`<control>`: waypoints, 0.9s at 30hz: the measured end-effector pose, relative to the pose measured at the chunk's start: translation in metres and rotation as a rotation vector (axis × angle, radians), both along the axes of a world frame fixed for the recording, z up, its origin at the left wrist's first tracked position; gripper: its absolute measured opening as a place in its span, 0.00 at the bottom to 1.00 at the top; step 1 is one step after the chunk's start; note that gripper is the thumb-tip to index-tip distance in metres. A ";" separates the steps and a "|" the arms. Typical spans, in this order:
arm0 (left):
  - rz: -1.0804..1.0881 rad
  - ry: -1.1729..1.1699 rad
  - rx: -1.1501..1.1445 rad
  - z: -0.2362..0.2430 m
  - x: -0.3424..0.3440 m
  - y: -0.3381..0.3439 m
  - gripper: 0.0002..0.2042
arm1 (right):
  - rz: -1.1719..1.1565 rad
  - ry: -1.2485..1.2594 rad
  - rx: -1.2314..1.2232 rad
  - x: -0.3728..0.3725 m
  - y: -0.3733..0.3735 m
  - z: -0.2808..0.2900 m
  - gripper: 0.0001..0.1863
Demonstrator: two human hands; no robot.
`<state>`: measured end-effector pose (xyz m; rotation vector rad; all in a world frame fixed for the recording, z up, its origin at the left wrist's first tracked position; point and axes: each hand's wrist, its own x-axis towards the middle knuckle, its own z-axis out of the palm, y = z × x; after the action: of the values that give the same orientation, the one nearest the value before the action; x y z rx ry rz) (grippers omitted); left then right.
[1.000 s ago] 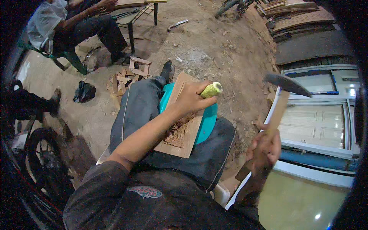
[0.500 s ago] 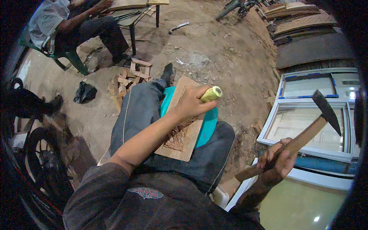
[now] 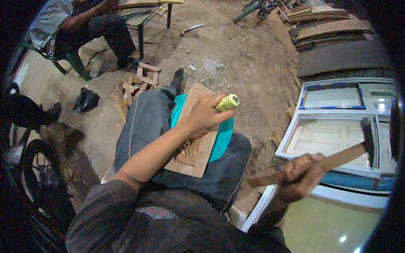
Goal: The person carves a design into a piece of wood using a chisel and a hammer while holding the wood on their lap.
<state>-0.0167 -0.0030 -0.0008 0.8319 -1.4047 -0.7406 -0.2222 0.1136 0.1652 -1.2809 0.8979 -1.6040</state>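
Note:
A wooden board [image 3: 205, 157] lies across my lap, on top of a teal rounded thing [image 3: 224, 137]. Its middle has a rough brown carved patch [image 3: 190, 151], with what look like shavings. My left hand [image 3: 207, 110] is closed round a yellow-green chisel handle [image 3: 228, 103] above the board's upper part; the blade is hidden under the hand. Off to the right, my right hand [image 3: 300, 175] grips the wooden shaft of a hammer [image 3: 345, 155], its dark metal head pointing away to the right. The hammer stays apart from the chisel.
White panelled frames [image 3: 287, 135] lie close by the hammer on the right, with stacked boards [image 3: 337, 59] beyond. Wood offcuts [image 3: 126, 95] and a black bag [image 3: 87, 100] lie on the dirt floor. Another person [image 3: 97, 29] sits at upper left near a table; a wheel [image 3: 42, 168] stands at left.
The hammer has tipped lower to the right in my right hand, which is slightly blurred. My left hand keeps its grip on the chisel. The whole view has shifted a little.

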 end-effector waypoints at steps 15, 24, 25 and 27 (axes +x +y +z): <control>-0.030 -0.031 -0.007 -0.003 0.000 0.001 0.12 | -0.084 0.312 0.117 -0.016 -0.008 -0.032 0.21; -0.033 -0.044 -0.034 -0.002 0.002 0.006 0.13 | 0.045 0.243 0.065 -0.013 -0.006 0.032 0.18; -0.052 -0.056 -0.013 0.000 0.004 0.006 0.13 | -0.057 0.170 0.022 -0.005 -0.004 0.031 0.18; -0.059 -0.045 -0.013 0.003 0.003 0.007 0.13 | -0.134 0.109 -0.009 0.017 0.002 0.014 0.17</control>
<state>-0.0136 0.0037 0.0023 0.8042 -1.4784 -0.7607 -0.2053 0.1152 0.1791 -1.3494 1.0651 -1.6549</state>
